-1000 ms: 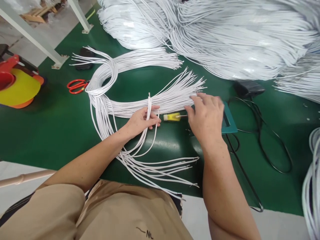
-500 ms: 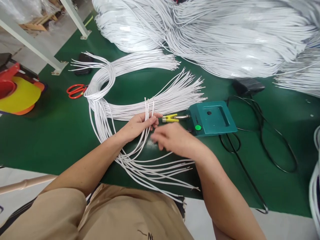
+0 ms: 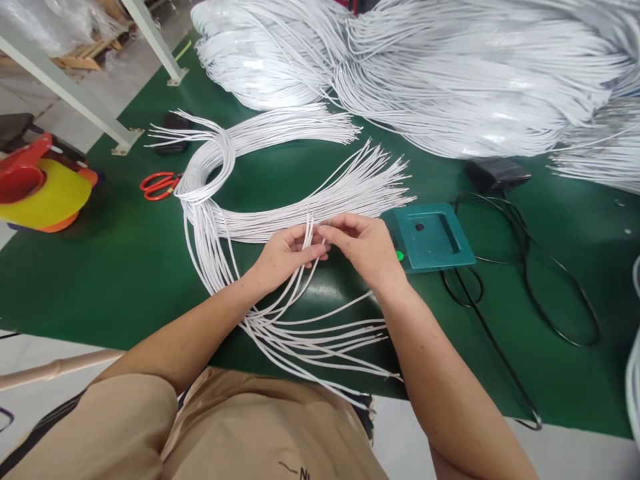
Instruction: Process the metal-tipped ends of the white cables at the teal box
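Observation:
Several white wires (image 3: 299, 283) rise out of the loose strands and pass through my left hand (image 3: 289, 257), whose thumb and fingers are closed on them. My right hand (image 3: 361, 248) meets it from the right, thumb and forefinger pinched on one wire near its end. Just right of that hand stands a teal machine (image 3: 430, 237) with a green button (image 3: 400, 256); its front tip is hidden behind the hand. More white wire ends (image 3: 330, 343) fan out below, towards my body. Behind my hands lies a looped bundle of white wires (image 3: 270, 225).
A huge heap of white wires (image 3: 450, 80) fills the back. Red-handled scissors (image 3: 159, 186) lie left of the looped bundle. Black cables (image 3: 525, 267) and a black power adapter (image 3: 497, 175) are at the right. A tape dispenser with yellow tape (image 3: 57, 190) stands far left.
My right hand has moved up and inward from below the machine's tip and now pinches a wire beside my left hand. My left hand has shifted slightly right.

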A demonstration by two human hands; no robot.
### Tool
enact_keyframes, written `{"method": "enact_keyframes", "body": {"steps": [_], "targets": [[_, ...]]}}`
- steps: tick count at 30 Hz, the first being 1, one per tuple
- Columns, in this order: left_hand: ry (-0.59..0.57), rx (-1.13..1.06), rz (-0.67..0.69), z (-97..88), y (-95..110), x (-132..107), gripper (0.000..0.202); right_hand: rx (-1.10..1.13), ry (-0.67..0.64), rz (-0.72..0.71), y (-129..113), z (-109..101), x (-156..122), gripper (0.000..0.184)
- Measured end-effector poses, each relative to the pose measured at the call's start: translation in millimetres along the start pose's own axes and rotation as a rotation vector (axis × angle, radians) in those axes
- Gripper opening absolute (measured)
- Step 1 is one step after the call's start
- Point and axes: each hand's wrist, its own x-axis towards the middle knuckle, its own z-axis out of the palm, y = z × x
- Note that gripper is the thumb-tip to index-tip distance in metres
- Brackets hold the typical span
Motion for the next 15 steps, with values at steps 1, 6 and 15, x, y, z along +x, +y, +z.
{"method": "enact_keyframes", "body": {"steps": [1, 6, 15], "targets": [[0.033, 0.009, -0.009, 0.6, -0.1, 0.1, 0.037, 0.006, 0.021, -0.005, 0.9, 0.7, 0.5, 0.020], [0.085, 0.041, -0.065, 2.7, 5.2, -0.8, 0.037, -0.031, 0.084, -0.067, 8.4, 2.8, 3.6, 0.013], [0.062, -0.046, -0.029, 3.7, 4.1, 1.0, 0.034, 0.338, -0.008, 0.133, 5.7, 6.4, 3.1, 0.019]]}}
